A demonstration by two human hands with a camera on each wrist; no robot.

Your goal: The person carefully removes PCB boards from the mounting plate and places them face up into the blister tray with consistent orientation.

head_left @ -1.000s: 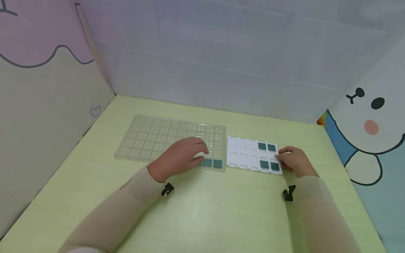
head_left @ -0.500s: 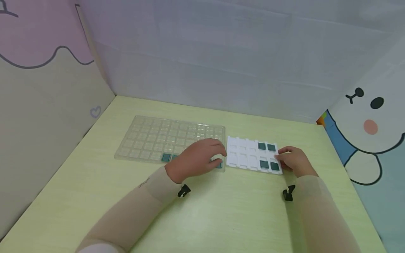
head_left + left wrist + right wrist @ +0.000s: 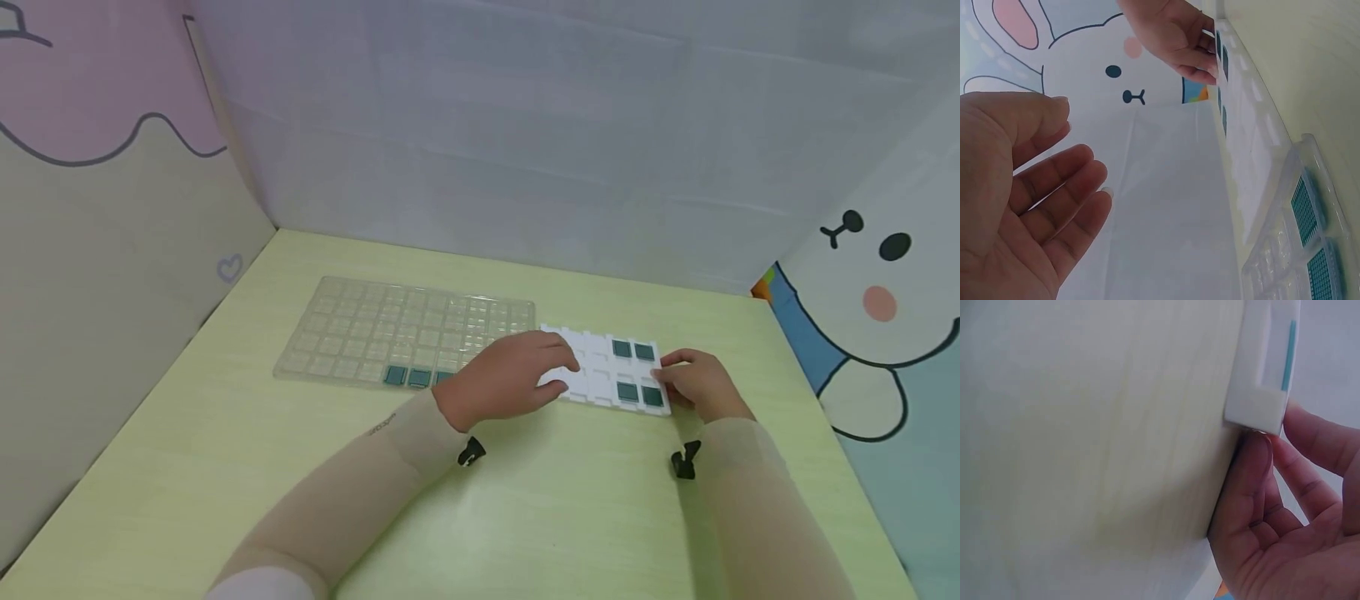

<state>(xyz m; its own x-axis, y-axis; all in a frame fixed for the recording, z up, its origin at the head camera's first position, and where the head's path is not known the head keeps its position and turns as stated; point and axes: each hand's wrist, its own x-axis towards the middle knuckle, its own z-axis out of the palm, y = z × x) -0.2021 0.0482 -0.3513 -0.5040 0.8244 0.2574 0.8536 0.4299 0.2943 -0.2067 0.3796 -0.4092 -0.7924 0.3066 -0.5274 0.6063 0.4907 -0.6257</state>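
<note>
My left hand (image 3: 504, 379) hovers over the right end of a clear plastic tray (image 3: 360, 287) and the left part of a white slotted tray (image 3: 597, 387). Its fingers are loosely bent, thumb and forefinger apart, and the left wrist view shows nothing held. My right hand (image 3: 701, 382) pinches the white tray's right end, one finger on its upper face and another against its underside corner. Dark green square chips sit in the white tray's right columns, one of them a front-corner chip (image 3: 652, 396). More chips (image 3: 395, 375) line the clear tray's front row, partly hidden behind my left hand.
Both trays lie side by side on a pale yellow-green table (image 3: 525, 517). A white sheet (image 3: 495, 150) hangs behind it. Panels printed with cartoons (image 3: 885, 292) stand at both sides. Black clips (image 3: 684, 460) show beside both sleeves.
My left hand has moved right, from above the clear tray's front row to over the white tray's left part, uncovering several chips. My right hand and both trays stay in place.
</note>
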